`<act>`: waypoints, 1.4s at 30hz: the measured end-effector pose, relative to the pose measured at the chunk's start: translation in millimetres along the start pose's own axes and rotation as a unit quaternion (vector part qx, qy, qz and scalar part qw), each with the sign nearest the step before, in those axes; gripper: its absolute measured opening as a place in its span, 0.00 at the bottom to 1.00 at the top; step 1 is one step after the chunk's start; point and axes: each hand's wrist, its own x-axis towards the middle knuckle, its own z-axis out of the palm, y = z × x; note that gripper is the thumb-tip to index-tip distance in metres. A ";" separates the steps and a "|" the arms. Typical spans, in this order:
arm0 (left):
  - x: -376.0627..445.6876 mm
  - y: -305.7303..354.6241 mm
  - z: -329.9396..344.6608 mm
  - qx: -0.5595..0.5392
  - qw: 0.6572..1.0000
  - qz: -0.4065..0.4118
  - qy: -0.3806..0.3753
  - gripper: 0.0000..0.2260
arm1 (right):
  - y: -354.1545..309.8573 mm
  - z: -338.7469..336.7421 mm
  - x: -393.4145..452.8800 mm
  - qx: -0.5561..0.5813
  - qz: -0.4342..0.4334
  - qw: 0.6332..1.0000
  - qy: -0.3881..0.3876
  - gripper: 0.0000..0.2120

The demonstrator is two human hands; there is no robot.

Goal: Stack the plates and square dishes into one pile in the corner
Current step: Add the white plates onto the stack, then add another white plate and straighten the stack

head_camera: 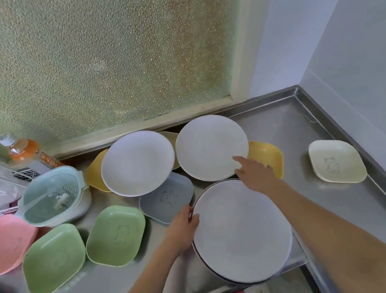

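Note:
A stack of large white round plates [242,235] sits near the counter's front edge. My left hand [183,227] grips its left rim. My right hand [255,174] rests at the stack's far rim, index finger touching the near edge of a white plate [209,146]. A second white plate [137,163] lies to its left, over a yellow square dish [93,174]. A grey square dish [167,200], two green ones [116,236] [53,259], pink ones [2,244], a yellow one [269,156] and a cream one [337,160] lie around.
The steel counter [293,129] has a raised rim and meets the walls at the far right corner. A teal strainer basket [52,195] and an orange drink bottle [23,151] stand at the left. A frosted window fills the back.

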 end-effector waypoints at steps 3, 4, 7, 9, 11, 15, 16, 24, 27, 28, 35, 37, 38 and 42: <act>-0.4 0.2 0.1 -0.022 1.000 -0.006 -0.003 0.08 | 4.6 4.4 10.5 0.125 0.024 0.991 -0.036 0.22; -0.4 -0.1 -0.5 -0.030 1.000 -0.007 -0.006 0.08 | 4.7 5.9 11.7 0.175 0.030 0.984 -0.022 0.22; -0.1 -0.4 -3.6 -0.045 0.999 -0.021 -0.015 0.07 | -2.6 5.4 12.9 0.332 0.058 0.939 0.065 0.20; -0.8 0.5 -4.6 -0.048 0.998 -0.024 -0.018 0.07 | -9.6 0.3 14.1 0.401 0.075 0.905 0.122 0.18; -3.6 2.0 -5.0 -0.062 0.997 -0.030 -0.018 0.08 | -16.3 -4.7 15.6 0.437 0.096 0.878 0.170 0.15; -7.0 0.2 -10.3 -0.082 0.994 -0.054 -0.037 0.09 | -30.6 -9.4 18.8 0.510 0.161 0.816 0.219 0.12; -6.7 -1.8 -11.8 -0.079 0.994 -0.055 -0.041 0.08 | -33.0 -9.9 18.7 0.538 0.177 0.792 0.228 0.14; -5.7 -7.2 -19.0 -0.076 0.995 -0.044 -0.052 0.07 | -15.5 -21.9 0.7 0.661 0.199 0.704 0.170 0.25; -1.9 -3.0 -24.6 -0.097 0.994 -0.039 -0.038 0.08 | 12.0 -26.6 -21.6 0.659 0.163 0.720 0.146 0.22; -0.4 0.1 -26.6 -0.117 0.992 -0.040 -0.027 0.08 | 20.2 -28.5 -30.4 0.657 0.148 0.726 0.137 0.22; 10.9 29.1 -36.2 -0.207 0.976 -0.041 0.051 0.13 | 64.5 -21.5 -78.3 0.592 0.086 0.800 0.050 0.20; 10.2 30.2 -32.2 -0.180 0.983 -0.005 0.043 0.14 | 65.6 -15.5 -90.3 0.578 0.080 0.812 0.036 0.19; 9.2 29.3 -28.9 -0.165 0.986 0.017 0.033 0.13 | 64.8 -12.0 -95.0 0.570 0.077 0.817 0.030 0.18; 5.3 21.8 -17.0 -0.013 0.997 0.082 -0.001 0.11 | 62.0 1.5 -100.6 0.483 0.054 0.870 0.081 0.18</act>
